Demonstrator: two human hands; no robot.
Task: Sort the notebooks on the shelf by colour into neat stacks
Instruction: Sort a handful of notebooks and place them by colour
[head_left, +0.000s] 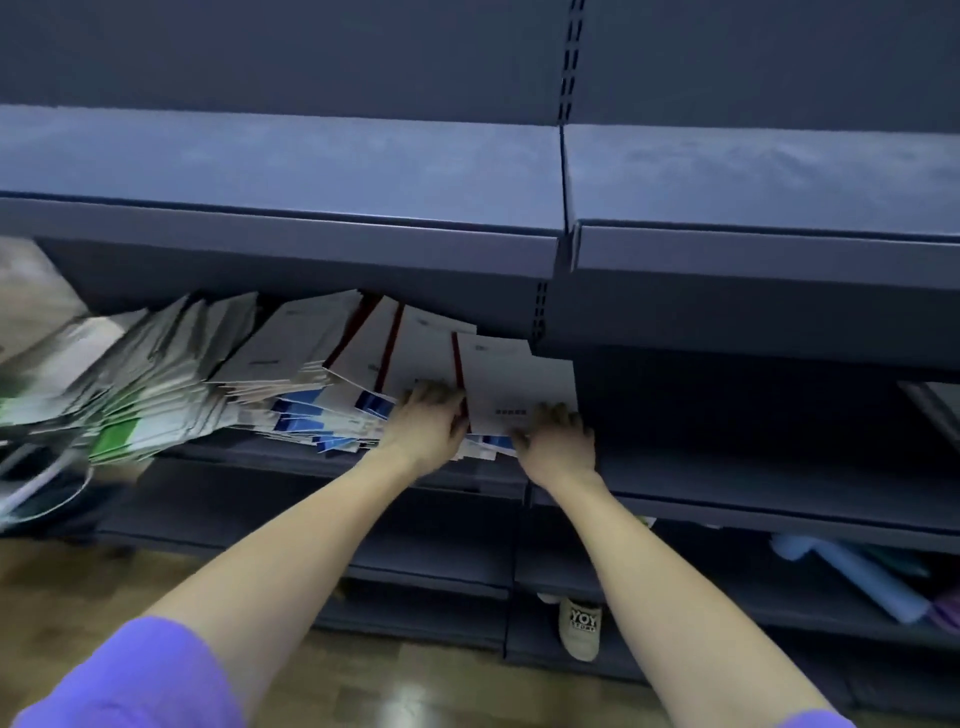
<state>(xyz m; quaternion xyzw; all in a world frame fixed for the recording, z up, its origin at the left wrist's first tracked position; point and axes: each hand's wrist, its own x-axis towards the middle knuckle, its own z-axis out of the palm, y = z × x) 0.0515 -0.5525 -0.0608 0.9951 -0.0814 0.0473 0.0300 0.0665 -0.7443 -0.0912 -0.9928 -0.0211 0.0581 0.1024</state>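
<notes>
A messy spread of white notebooks lies on a dark shelf (270, 457) under the upper shelf. Red-spined notebooks (415, 343) lie on top at the middle, blue-edged ones (301, 415) beneath them, and green-edged ones (130, 410) fan out at the left. One red-spined notebook (514, 384) lies rightmost. My left hand (431, 415) grips its left, red edge. My right hand (558, 441) holds its lower right corner with fingers curled over the cover.
The upper shelf (291, 239) overhangs the notebooks closely. The shelf bay to the right (753, 467) is dark. Rolled blue paper (857, 577) lies on a lower right shelf. A shoe (581, 626) stands on the wooden floor below.
</notes>
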